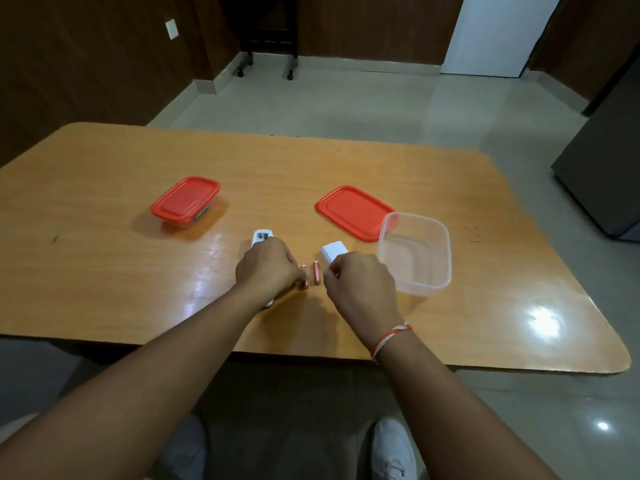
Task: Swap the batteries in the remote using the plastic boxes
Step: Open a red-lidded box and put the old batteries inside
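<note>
At 6 o'clock, nearest to the camera, a white shoe [393,452] stands on the glossy grey tiled floor [363,98], under the near edge of the table [104,271]. The table is of orange-brown wood with round corners, and its polished top shows bright reflections at 4 o'clock. In the centre the left hand [266,266] is curled around the white remote [262,236], whose open battery compartment shows beyond the knuckles; its fingertips touch one orange battery [304,278] that lies on the table. A second orange battery [316,272] lies just beside the first, between the two hands. The right hand [360,284], with a red and white thread [389,337] on the wrist, holds the white battery cover [333,251] with curled fingers. At 3 o'clock from this hand stands the clear plastic box [415,252], open, and its red lid [353,212] lies flat just behind it, with the box rim over one corner. At 10 o'clock, well apart, is the closed plastic box [185,202] with a red lid on. Far behind, dark wood panels [86,64] cover the walls, a white door [495,32] is at 1 o'clock, and a dark stand on wheels [268,36] is at 12 o'clock.
</note>
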